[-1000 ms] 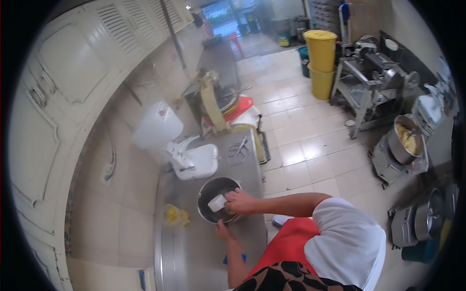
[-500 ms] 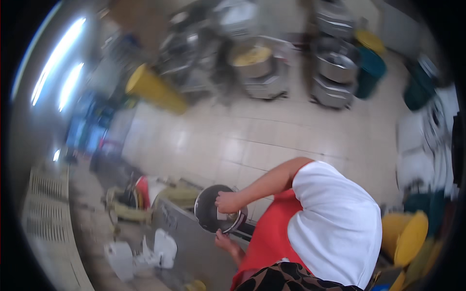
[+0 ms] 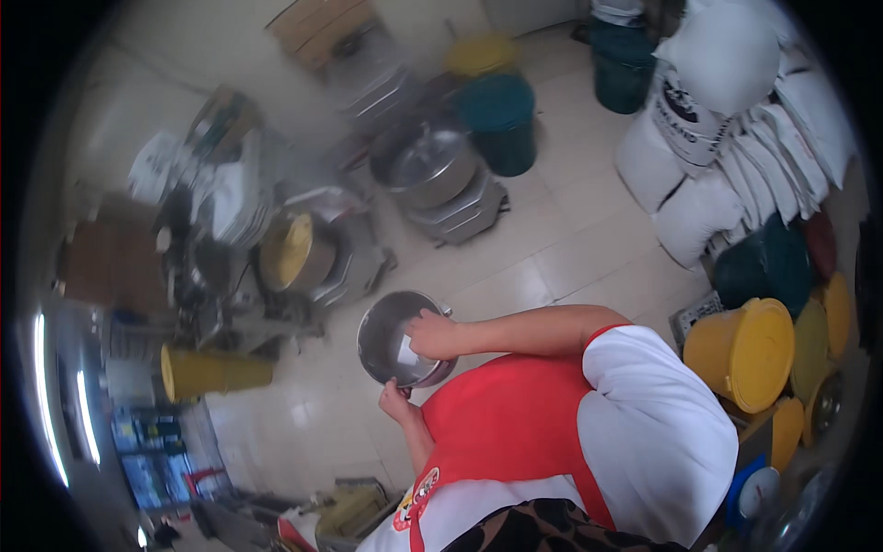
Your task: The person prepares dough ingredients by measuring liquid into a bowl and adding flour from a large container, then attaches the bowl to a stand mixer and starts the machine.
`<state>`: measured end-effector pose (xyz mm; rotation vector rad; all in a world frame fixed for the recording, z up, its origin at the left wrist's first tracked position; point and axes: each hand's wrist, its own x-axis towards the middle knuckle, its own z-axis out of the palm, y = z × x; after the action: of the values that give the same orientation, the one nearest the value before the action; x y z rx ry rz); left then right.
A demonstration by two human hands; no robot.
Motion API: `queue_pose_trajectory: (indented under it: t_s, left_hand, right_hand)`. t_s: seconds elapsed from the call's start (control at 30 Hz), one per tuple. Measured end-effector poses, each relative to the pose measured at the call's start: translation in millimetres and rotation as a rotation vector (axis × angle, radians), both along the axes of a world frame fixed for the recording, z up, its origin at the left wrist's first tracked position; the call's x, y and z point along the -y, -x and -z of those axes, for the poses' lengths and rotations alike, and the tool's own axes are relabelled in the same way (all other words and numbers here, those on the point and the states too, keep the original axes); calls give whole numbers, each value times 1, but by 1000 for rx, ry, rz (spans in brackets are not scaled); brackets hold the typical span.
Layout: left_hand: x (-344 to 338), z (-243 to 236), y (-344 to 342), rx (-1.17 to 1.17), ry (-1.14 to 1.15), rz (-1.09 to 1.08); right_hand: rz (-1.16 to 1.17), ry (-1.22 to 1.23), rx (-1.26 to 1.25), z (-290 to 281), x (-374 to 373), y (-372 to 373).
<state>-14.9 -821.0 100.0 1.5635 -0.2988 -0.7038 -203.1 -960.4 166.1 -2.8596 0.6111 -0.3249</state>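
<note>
In the head view, your left hand point(image 3: 395, 403) is closed on the near edge of the metal pot point(image 3: 375, 337), which hangs over the tiled floor point(image 3: 524, 283) in front of your red apron point(image 3: 515, 405); your right hand point(image 3: 434, 335) reaches inside, its fingers curled around a white tool point(image 3: 407, 351). The pot could tip or slip, I judge, if that one-sided hold loosens mid-turn. A second ago it was above the steel counter; you have since swung toward the mixers.
</note>
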Motion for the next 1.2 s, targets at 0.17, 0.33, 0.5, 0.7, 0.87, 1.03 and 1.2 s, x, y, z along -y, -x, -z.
queue_pose_trajectory:
  t_s: [0.17, 0.33, 0.5, 0.7, 0.87, 1.03, 1.2]
  left_hand:
    - [173, 17, 71, 24, -15, 294]
    - [338, 39, 156, 62, -61, 554]
    - [484, 67, 232, 156, -67, 723]
    - [638, 40, 347, 173, -191, 845]
    - [742, 43, 422, 13, -139, 814]
    - [823, 55, 487, 126, -150, 678]
    - [877, 44, 537, 164, -162, 504]
  right_hand:
    - [301, 33, 105, 13, 113, 98]
    - [534, -101, 180, 20, 231, 201]
    - [715, -366, 450, 32, 349, 294]
    - [1007, -452, 628, 9, 464, 406]
    - [1027, -424, 653, 6, 566, 484]
    - [788, -265, 662, 19, 674, 565]
    - [550, -214, 562, 15, 770, 617]
